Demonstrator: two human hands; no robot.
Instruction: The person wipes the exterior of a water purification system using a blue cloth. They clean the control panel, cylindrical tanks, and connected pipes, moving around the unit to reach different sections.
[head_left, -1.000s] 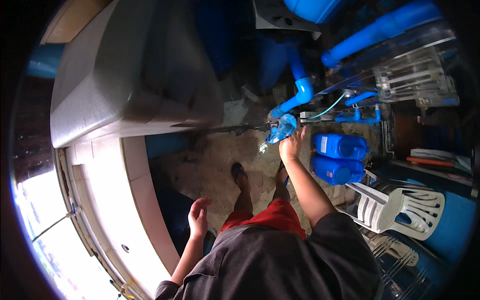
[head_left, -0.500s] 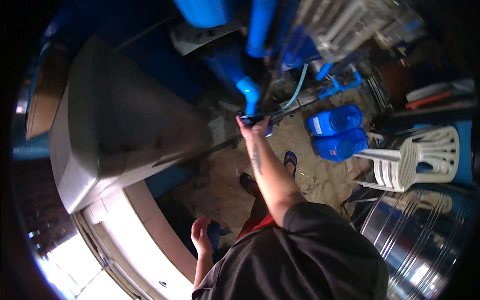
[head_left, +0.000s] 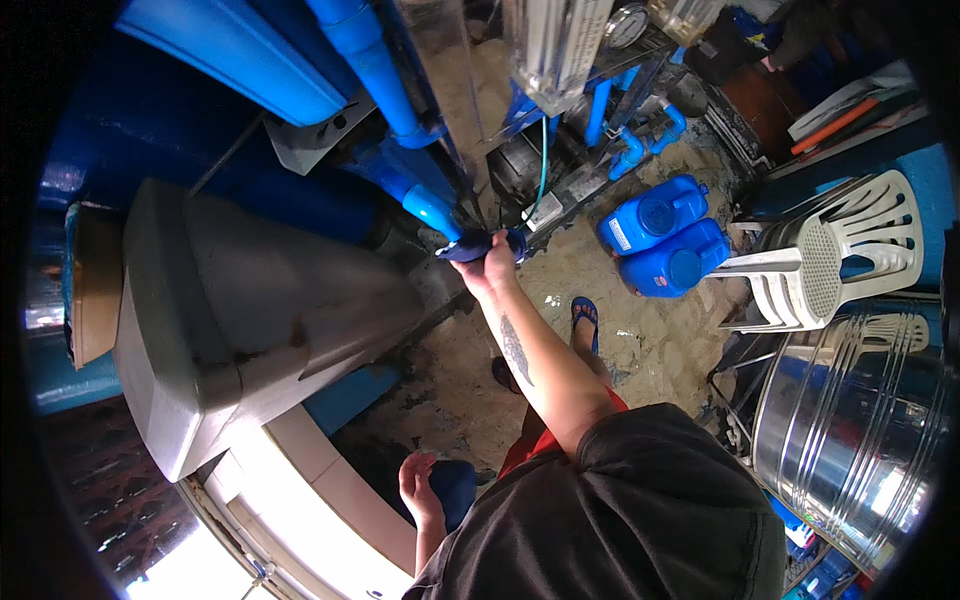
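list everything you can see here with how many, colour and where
Cloth: one, dark blue, in the right hand at a pipe's lower end
Pipes: several, blue, top centre
Thin hose: one, pale blue-green, upper centre
Dial gauge: one, pale face, top
Jugs: two, blue, floor right of centre
Plastic chairs: stack, count unclear, off-white, right
Ribbed tank: one, silver, lower right
Metal casing: one, grey, left
Flip-flops: two, dark blue, on the feet
Shorts: one pair, red, lower centre
Shirt: one, dark grey, bottom
Right hand: one, bare, centre
Left hand: one, bare, empty, lower centre
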